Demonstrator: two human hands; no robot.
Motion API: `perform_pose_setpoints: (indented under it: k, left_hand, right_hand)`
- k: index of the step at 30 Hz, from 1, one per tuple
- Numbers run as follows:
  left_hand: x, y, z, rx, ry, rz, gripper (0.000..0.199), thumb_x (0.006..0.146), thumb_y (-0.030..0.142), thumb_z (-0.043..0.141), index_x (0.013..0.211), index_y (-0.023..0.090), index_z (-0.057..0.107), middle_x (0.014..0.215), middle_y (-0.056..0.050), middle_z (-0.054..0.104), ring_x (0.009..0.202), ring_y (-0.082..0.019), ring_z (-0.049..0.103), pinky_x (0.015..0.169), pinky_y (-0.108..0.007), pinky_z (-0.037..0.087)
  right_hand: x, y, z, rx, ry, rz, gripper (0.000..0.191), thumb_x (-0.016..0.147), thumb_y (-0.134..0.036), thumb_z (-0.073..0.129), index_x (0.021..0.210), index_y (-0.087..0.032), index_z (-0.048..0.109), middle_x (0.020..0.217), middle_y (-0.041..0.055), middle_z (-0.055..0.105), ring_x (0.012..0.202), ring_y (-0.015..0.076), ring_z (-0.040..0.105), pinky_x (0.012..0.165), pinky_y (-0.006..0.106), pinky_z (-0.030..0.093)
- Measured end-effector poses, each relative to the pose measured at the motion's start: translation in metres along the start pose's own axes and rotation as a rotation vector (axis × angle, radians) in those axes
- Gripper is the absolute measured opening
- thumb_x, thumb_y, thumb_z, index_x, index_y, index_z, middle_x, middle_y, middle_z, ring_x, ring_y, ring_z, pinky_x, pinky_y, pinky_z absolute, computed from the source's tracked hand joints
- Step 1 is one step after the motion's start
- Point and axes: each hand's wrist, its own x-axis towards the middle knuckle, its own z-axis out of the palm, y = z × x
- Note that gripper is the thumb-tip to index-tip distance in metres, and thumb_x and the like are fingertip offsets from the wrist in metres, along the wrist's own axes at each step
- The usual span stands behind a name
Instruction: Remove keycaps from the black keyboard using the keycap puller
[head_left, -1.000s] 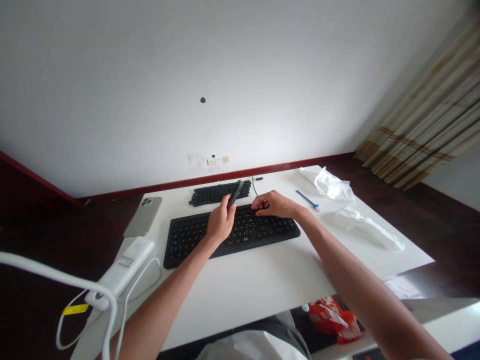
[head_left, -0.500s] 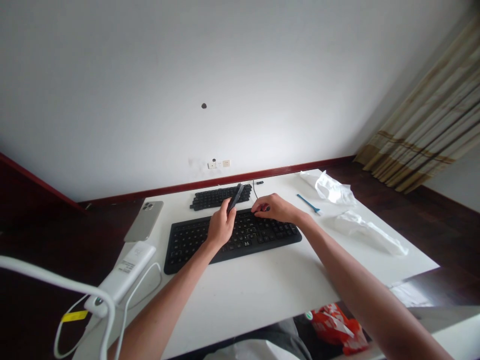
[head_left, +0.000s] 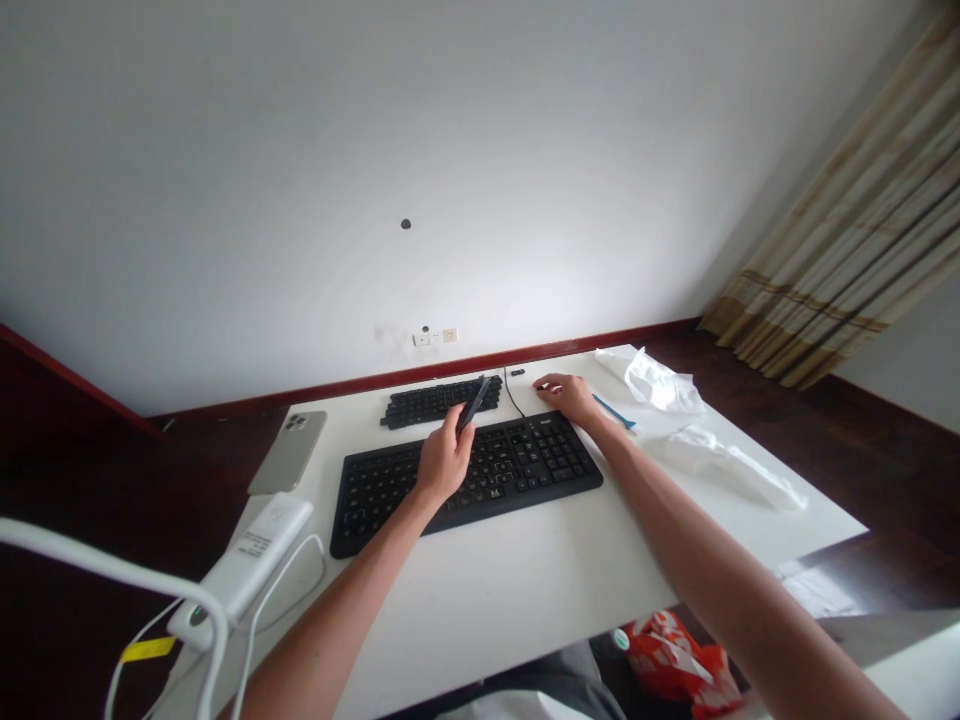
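My left hand [head_left: 442, 462] is closed around a slim black tool [head_left: 474, 402], tilted up over the middle of a black keyboard [head_left: 555, 455]. Bare key sockets show over the keyboard's left and middle parts. Behind the keyboard, many loose black keycaps [head_left: 420, 402] lie in close rows. My right hand [head_left: 574, 400] rests past the keyboard's back right corner, its thumb and fingers pinched on a small black keycap [head_left: 541, 388]. Another small black piece [head_left: 517, 372] lies on the table just left of those fingertips.
A phone [head_left: 289, 450] lies at the table's left, near a white power strip [head_left: 251, 560] with white cables. On the right are a blue brush [head_left: 615, 410] and crumpled white plastic wraps [head_left: 660, 380]. A thin black cord [head_left: 512, 395] runs back from the keyboard.
My right hand has moved right and back from the keyboard's top edge to the table behind it. My left hand stays over the keyboard, still holding the black tool.
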Motion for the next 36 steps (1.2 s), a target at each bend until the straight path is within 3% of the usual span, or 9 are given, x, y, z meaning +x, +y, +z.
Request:
perform_pose_setpoints:
  k: [5,12,18,21,27,36]
  left_hand:
    - [0.000,0.000,-0.001,-0.005,-0.006,0.006,0.043,0.106,0.046,0.042,0.137,0.019,0.056,0.083,-0.004,0.073,0.072,-0.021,0.070,0.070,-0.029,0.050]
    - [-0.001,0.001,-0.001,0.010,-0.020,0.005,0.044,0.107,0.047,0.041,0.137,0.019,0.056,0.083,-0.005,0.073,0.069,-0.020,0.069,0.064,-0.027,0.048]
    - [0.000,0.001,0.000,0.018,-0.015,0.004,0.042,0.106,0.045,0.043,0.136,0.020,0.057,0.090,-0.007,0.076,0.083,-0.023,0.073,0.075,-0.030,0.052]
    - [0.000,0.001,0.000,0.012,-0.025,-0.001,0.042,0.106,0.045,0.043,0.137,0.020,0.057,0.091,-0.007,0.076,0.081,-0.023,0.073,0.075,-0.030,0.052]
    - [0.000,0.000,0.000,0.019,-0.041,-0.016,0.043,0.106,0.046,0.043,0.136,0.020,0.058,0.086,-0.005,0.075,0.074,-0.021,0.071,0.070,-0.029,0.050]
    - [0.001,-0.003,0.001,-0.009,-0.030,-0.012,0.044,0.105,0.047,0.045,0.136,0.019,0.058,0.097,-0.008,0.078,0.086,-0.024,0.074,0.081,-0.033,0.055]
  right_hand:
    - [0.000,0.002,-0.003,0.090,-0.003,0.017,0.034,0.081,-0.033,0.075,0.112,-0.021,0.079,0.090,0.0047,0.078,0.082,0.0202,0.071,0.082,0.031,0.055]
    - [-0.001,0.007,-0.002,0.031,0.005,0.039,0.022,0.080,-0.034,0.073,0.097,-0.022,0.078,0.088,0.0038,0.078,0.081,0.0209,0.069,0.079,0.032,0.054]
    - [0.003,0.006,0.003,0.014,-0.030,0.005,0.025,0.085,-0.033,0.068,0.102,-0.022,0.082,0.086,0.0040,0.078,0.082,0.0213,0.069,0.082,0.031,0.052]
    - [0.007,0.004,0.004,0.000,-0.057,-0.014,0.026,0.086,-0.031,0.066,0.105,-0.023,0.083,0.091,0.0043,0.078,0.083,0.0208,0.068,0.084,0.031,0.052]
    - [0.012,0.003,0.002,-0.032,-0.127,-0.127,0.044,0.088,-0.022,0.063,0.130,-0.026,0.074,0.102,0.0037,0.077,0.081,0.0181,0.067,0.080,0.028,0.052]
    - [0.009,0.001,0.004,-0.073,-0.059,0.000,0.035,0.090,-0.025,0.061,0.120,-0.023,0.078,0.094,0.0042,0.077,0.081,0.0187,0.068,0.080,0.028,0.050]
